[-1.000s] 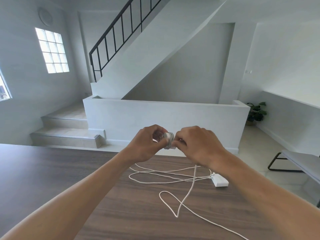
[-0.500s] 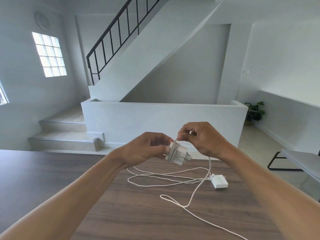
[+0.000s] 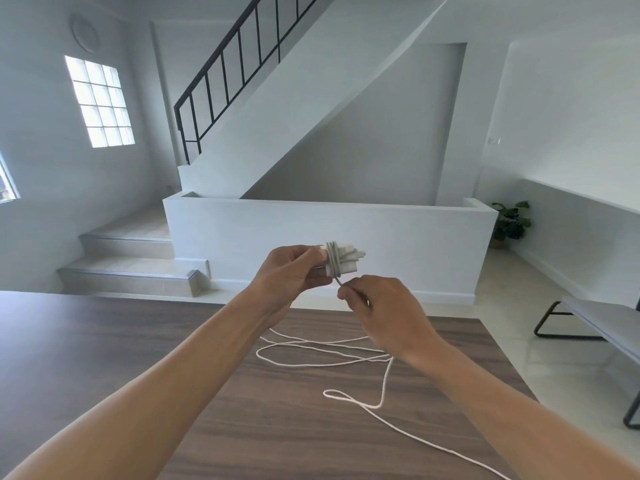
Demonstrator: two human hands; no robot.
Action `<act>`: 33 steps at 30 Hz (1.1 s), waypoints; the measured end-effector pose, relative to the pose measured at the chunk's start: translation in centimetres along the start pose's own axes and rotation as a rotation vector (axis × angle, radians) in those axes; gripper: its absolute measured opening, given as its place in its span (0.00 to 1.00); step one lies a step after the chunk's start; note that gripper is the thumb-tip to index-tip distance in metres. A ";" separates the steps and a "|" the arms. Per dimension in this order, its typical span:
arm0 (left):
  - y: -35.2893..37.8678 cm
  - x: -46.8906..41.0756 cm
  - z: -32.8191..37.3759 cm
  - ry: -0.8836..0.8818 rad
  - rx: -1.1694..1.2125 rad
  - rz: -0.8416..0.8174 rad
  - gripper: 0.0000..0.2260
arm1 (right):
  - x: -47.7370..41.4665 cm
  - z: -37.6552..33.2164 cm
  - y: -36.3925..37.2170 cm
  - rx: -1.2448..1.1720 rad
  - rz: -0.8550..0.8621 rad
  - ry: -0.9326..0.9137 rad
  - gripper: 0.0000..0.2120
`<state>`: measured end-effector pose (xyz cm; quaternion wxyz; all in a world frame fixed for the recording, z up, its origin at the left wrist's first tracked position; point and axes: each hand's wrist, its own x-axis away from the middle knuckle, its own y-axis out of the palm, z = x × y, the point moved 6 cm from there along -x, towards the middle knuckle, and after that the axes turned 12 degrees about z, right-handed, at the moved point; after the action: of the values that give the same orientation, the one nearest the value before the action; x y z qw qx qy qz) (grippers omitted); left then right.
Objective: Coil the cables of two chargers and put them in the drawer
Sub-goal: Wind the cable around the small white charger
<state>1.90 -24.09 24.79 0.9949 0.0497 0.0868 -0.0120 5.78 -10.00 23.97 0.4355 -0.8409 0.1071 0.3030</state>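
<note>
My left hand (image 3: 291,271) holds a white charger plug (image 3: 341,259) above the far edge of the wooden table (image 3: 138,358). Several turns of white cable are wound around the plug. My right hand (image 3: 377,310) pinches that cable just below the plug. The loose cable (image 3: 377,403) drops from my right hand and trails in loops across the table toward the near right. A second white cable (image 3: 311,355) lies in long loops on the table behind my right wrist, which hides its charger. No drawer is in view.
Beyond the table's far edge are steps (image 3: 131,268), a low white wall (image 3: 329,237) and a staircase with a black railing (image 3: 235,64). A bench with black legs (image 3: 595,323) stands on the floor to the right. A potted plant (image 3: 509,223) sits in the far corner.
My right hand has swung from above the plug to below it, carrying the cable around. The plug has risen a little in my left hand, and the loose cable has shortened.
</note>
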 end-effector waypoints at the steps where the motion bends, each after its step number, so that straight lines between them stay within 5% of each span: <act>1: -0.4 -0.3 -0.2 0.007 -0.042 0.047 0.09 | -0.1 -0.2 -0.2 0.032 -0.015 -0.006 0.13; 8: -2.1 -0.4 -0.2 0.076 -0.288 0.131 0.13 | -1.3 -2.0 -2.2 0.169 -0.049 -0.092 0.12; 12: -1.5 0.0 0.5 0.169 -0.367 0.062 0.04 | -2.3 -3.1 -3.5 0.243 -0.047 -0.181 0.11; 18: -1.2 0.3 1.1 0.180 -0.433 -0.142 0.06 | -3.9 -3.5 -4.9 0.237 0.032 -0.270 0.05; 25: -0.8 0.9 2.0 0.107 -0.268 -0.246 0.06 | -5.2 -1.5 -4.7 -0.183 -0.019 -0.102 0.05; 33: 0.3 2.1 2.2 -0.050 0.048 -0.379 0.13 | -4.2 0.9 -3.2 -0.373 -0.065 0.075 0.16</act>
<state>4.36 -24.07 26.63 0.9752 0.0559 0.0696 -0.2026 3.43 -7.72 28.22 0.2772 -0.9208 0.0378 0.2718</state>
